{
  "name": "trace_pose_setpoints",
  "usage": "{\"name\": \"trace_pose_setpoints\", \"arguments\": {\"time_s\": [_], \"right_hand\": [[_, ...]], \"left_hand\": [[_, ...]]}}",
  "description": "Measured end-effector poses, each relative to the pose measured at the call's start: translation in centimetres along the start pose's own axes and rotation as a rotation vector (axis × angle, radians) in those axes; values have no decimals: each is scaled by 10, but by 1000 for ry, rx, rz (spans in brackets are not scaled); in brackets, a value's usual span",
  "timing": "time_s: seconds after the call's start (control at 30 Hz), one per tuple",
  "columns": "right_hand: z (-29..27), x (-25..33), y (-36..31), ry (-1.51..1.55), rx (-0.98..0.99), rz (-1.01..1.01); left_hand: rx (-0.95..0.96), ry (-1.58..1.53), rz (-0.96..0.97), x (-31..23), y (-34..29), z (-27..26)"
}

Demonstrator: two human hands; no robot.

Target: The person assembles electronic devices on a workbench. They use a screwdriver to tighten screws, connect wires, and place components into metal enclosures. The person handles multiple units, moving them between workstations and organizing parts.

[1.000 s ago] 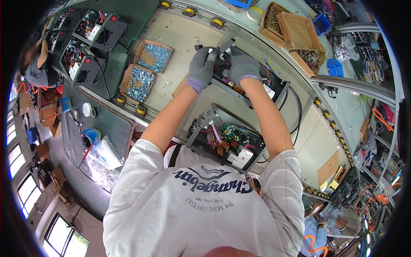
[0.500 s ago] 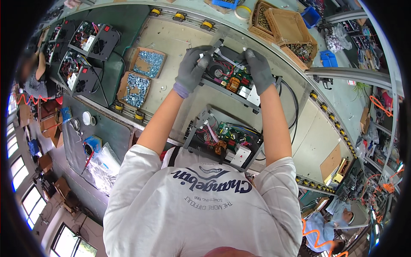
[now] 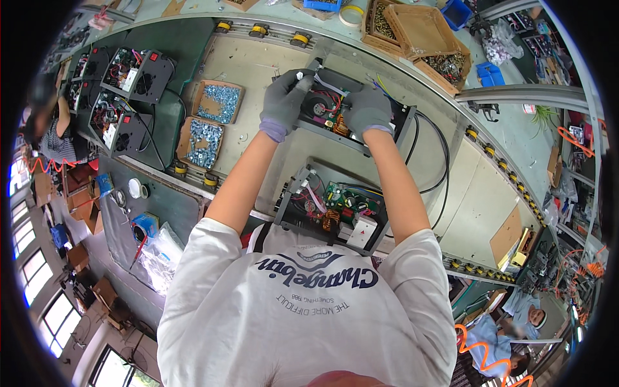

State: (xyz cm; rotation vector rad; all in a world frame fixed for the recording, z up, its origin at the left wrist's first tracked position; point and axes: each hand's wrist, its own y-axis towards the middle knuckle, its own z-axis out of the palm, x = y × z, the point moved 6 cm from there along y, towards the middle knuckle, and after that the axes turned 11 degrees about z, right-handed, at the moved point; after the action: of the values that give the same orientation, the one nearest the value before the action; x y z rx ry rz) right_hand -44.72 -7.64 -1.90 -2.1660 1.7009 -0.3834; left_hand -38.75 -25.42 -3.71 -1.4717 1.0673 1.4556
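Note:
In grey gloves, both my hands are over an open black metal case (image 3: 351, 140) with a fan and a green circuit board. My left hand (image 3: 284, 103) is closed at the case's left end, with a small white piece (image 3: 299, 75) showing at its fingertips; it looks like a plug, though its kind is unclear. My right hand (image 3: 369, 111) is bent over the board, fingers drawn together beside the red wires (image 3: 334, 98). What it pinches, if anything, is hidden. Nearer to me stands a second open case (image 3: 303, 222) with a board, copper coil and white block.
Two cardboard trays of small metal fasteners (image 3: 222, 102) lie to the left, near several finished-looking cases (image 3: 132, 74). A black cable (image 3: 445, 155) loops at right. Yellow rollers (image 3: 259, 30) line the bench edge. Boxes of brass-coloured parts (image 3: 445, 68) stand far right. Another person (image 3: 58, 132) is at far left.
My right hand has moved left and down from the case's far right side onto the board, covering part of it. Yellow and blue wires now show behind it. My left hand stays near the left end.

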Motion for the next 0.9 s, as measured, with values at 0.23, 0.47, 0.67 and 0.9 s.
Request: {"name": "trace_pose_setpoints", "arguments": {"time_s": [0.23, 0.47, 0.67, 0.9], "right_hand": [[13, 9, 11, -79, -52, -30], [28, -39, -12, 616, -276, -215], [35, -43, -10, 1660, 11, -177], [32, 35, -4, 1547, 169, -153]], "left_hand": [[-29, 22, -86, 5, -3, -2], [27, -110, -130, -12, -8, -5], [45, 87, -68, -14, -11, 1], [157, 616, 322, -31, 4, 0]]}}
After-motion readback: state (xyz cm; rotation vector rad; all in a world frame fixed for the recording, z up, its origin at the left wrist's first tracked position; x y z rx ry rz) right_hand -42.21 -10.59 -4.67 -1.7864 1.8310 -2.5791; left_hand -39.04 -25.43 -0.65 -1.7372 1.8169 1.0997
